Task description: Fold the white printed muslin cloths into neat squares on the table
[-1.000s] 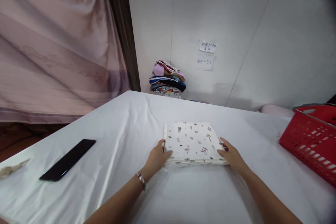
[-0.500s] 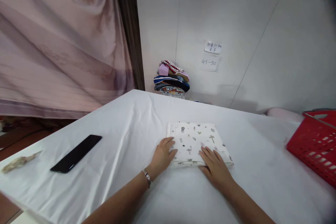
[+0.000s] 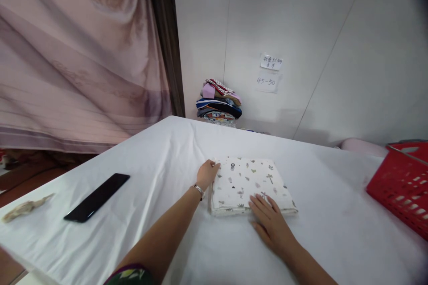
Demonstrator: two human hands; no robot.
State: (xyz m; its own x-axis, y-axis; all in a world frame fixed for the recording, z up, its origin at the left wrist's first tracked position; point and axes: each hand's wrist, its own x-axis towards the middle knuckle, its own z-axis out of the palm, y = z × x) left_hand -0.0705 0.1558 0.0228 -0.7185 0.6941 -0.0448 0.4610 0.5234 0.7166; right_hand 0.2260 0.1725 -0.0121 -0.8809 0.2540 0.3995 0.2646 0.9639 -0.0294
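Rested right hand (image 3: 273, 227) on folded cloth (image 3: 247, 178) with fingers slightly apart; left beyond them, touched its edge with left hand (image 3: 207, 173), couldn't tell if pinching.

On the wall (image 3: 287, 18), an upper sheet (image 3: 271, 62) carried two rows of handwritten Chinese characters in dark strokes. The first row appeared to begin with "折叠"; the remaining characters were too small to read reliably from where I stood. A lower sheet (image 3: 267, 82), directly beneath, carried one handwritten line, which read clearly as "45-50".
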